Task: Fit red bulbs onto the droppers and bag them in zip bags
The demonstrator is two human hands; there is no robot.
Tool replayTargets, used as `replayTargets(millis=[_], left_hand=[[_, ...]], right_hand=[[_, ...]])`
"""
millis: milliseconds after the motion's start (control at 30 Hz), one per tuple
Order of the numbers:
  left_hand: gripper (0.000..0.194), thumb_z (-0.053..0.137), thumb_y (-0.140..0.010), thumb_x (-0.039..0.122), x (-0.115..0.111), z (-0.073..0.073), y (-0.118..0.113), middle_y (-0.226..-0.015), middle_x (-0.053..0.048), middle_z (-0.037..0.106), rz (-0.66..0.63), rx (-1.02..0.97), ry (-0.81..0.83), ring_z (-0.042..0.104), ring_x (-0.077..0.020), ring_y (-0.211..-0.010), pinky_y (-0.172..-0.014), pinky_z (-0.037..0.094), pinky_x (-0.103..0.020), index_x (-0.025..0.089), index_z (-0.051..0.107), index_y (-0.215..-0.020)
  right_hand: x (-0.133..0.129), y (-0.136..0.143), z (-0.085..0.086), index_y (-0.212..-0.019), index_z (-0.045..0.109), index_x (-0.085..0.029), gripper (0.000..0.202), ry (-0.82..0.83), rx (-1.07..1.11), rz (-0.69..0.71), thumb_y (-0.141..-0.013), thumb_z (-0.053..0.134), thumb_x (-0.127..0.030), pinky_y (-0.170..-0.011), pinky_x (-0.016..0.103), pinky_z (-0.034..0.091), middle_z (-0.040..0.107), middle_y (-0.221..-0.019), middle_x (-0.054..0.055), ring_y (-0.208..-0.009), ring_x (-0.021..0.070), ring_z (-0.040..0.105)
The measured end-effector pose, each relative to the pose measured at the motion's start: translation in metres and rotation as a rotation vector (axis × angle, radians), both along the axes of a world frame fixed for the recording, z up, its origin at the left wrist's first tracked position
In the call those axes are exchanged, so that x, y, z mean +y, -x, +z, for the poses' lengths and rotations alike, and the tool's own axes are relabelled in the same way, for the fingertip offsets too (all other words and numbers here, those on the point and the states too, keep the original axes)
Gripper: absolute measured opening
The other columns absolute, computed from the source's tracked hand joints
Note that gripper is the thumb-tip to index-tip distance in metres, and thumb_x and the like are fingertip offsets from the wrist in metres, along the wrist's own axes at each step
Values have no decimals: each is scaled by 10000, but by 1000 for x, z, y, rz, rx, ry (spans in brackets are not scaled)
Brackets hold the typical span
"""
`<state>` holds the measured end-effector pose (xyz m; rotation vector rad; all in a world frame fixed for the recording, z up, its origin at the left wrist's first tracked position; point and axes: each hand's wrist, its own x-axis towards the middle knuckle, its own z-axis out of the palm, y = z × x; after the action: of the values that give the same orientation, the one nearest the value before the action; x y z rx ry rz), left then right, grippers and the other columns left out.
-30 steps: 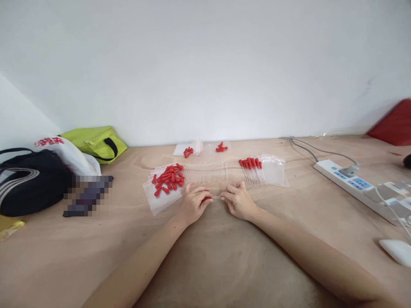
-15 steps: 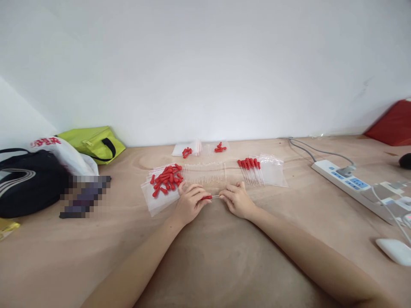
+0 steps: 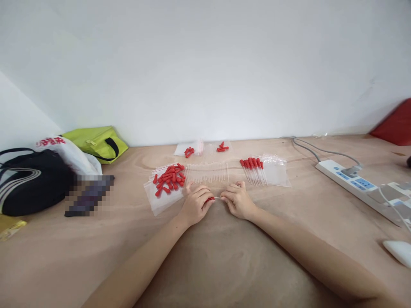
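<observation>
My left hand (image 3: 196,206) pinches a red rubber bulb (image 3: 210,199). A thin clear tube (image 3: 217,197) runs from the bulb to the fingertips of my right hand (image 3: 238,201), which are closed on it. Beyond my left hand, many loose red bulbs (image 3: 170,177) lie on clear plastic bags (image 3: 157,205). A row of clear tubes (image 3: 207,172) lies behind both hands. To the right, several tubes with red bulbs on their ends (image 3: 253,169) rest side by side against another clear bag (image 3: 278,173).
Small groups of red bulbs (image 3: 189,152) lie on bags near the wall. At left are a black bag (image 3: 35,184), a green bag (image 3: 96,143) and a blurred dark object (image 3: 90,196). A power strip (image 3: 353,182) with cables and a white mouse-like object (image 3: 398,251) are at right.
The whole view has shifted slightly, so the table items appear a little further right. My hands appear slightly closer together, with less of the tube showing between them.
</observation>
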<state>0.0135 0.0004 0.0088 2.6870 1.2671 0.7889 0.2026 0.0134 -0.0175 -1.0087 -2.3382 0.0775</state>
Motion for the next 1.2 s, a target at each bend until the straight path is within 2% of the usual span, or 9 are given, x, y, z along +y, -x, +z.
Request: replayTargets(millis=[267, 433, 533, 567, 633, 733, 800, 967, 1200], left_hand=[[165, 445, -850, 230, 0, 3, 0, -852, -23, 667, -25, 34, 29, 560, -191, -939, -1039, 60, -504, 208, 606, -819], [172, 455, -855, 269, 3, -1, 2, -845, -8, 673, 30, 23, -7, 550, -202, -971, -1038, 25, -510, 230, 618, -816], [170, 463, -851, 282, 4, -4, 4, -931, -20, 660, 97, 0, -44, 543, -205, -987, -1029, 84, -511, 234, 599, -940], [204, 469, -846, 282, 4, -5, 5, -983, -34, 645, 122, -5, -45, 539, -208, -993, -1020, 129, -506, 228, 571, -1015], [298, 486, -832, 270, 3, -7, 7, -1065, -65, 606, 156, 1, -14, 525, -217, -1012, -981, 241, -476, 201, 504, -1121], [271, 479, -829, 248, 2, -8, 8, -1063, -73, 592, 137, 35, 89, 520, -221, -1015, -899, 370, -398, 176, 515, -1088], [225, 454, -842, 245, 2, -9, 8, -1053, -66, 587, 114, 43, 140, 534, -212, -995, -866, 407, -364, 179, 542, -1039], [198, 440, -849, 244, 4, -12, 8, -1038, -49, 583, 90, 25, 163, 552, -196, -956, -846, 431, -347, 194, 571, -990], [206, 442, -850, 258, 5, -11, 9, -1026, -56, 584, 91, 38, 138, 542, -197, -951, -849, 432, -356, 186, 580, -985]], right_hand=[[3, 0, -1, -760, 594, -158, 240, 43, -6, 47, -871, 384, -197, -715, 310, 213, 594, -706, 27, -737, 139, 478], [1, -3, 14, -808, 617, -183, 252, 6, -102, 59, -883, 387, -254, -698, 307, 210, 605, -741, 34, -756, 150, 454], [1, -9, 22, -797, 632, -193, 248, -32, -223, 20, -868, 403, -255, -701, 323, 199, 616, -764, 46, -776, 165, 450], [4, -12, 24, -789, 636, -189, 250, -29, -253, -23, -861, 403, -246, -700, 325, 199, 618, -762, 52, -778, 170, 452], [13, -19, 25, -771, 642, -180, 259, 4, -265, -199, -845, 401, -237, -705, 328, 206, 623, -755, 63, -781, 183, 460], [35, -30, 23, -785, 649, -174, 267, 78, -170, -575, -823, 393, -240, -735, 330, 227, 632, -769, 80, -805, 208, 477], [49, -34, 21, -855, 639, -171, 264, 108, -124, -731, -808, 389, -240, -757, 331, 240, 634, -788, 87, -835, 224, 488], [67, -31, 14, -920, 591, -130, 257, 159, -166, -854, -772, 393, -204, -815, 364, 227, 636, -821, 120, -866, 250, 515], [68, -29, 14, -907, 591, -92, 282, 217, -241, -886, -800, 370, -229, -849, 408, 186, 632, -872, 178, -936, 287, 504]])
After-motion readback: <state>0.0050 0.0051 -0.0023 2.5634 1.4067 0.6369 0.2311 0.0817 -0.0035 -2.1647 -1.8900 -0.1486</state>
